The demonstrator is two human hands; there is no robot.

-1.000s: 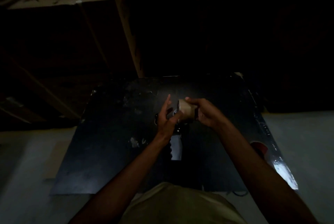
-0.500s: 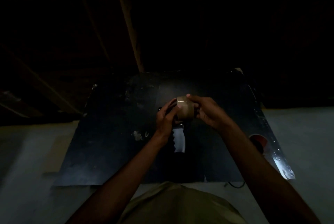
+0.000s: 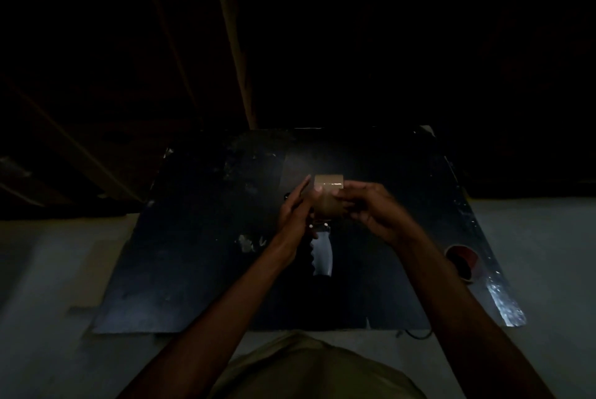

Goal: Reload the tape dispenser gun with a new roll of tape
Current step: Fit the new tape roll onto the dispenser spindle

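Observation:
A brown roll of tape [image 3: 328, 195] is up at the middle of the dim scene, above the tape dispenser gun [image 3: 322, 253], whose pale handle points toward me. My right hand [image 3: 371, 206] grips the roll from the right, fingers curled round its side. On the roll's left side, my left hand [image 3: 295, 216] lies flat with fingers straight. The dispenser's head is hidden behind the roll and my hands.
A black mat [image 3: 200, 253] covers the work surface on a pale floor. A dark red tape roll [image 3: 461, 261] lies at the mat's right edge. Large cardboard boxes [image 3: 129, 76] stand behind the mat to the left. The light is very low.
The roll has turned so its curved face now points at me. My left hand's fingers have straightened against its side. Both hands stay over the dispenser.

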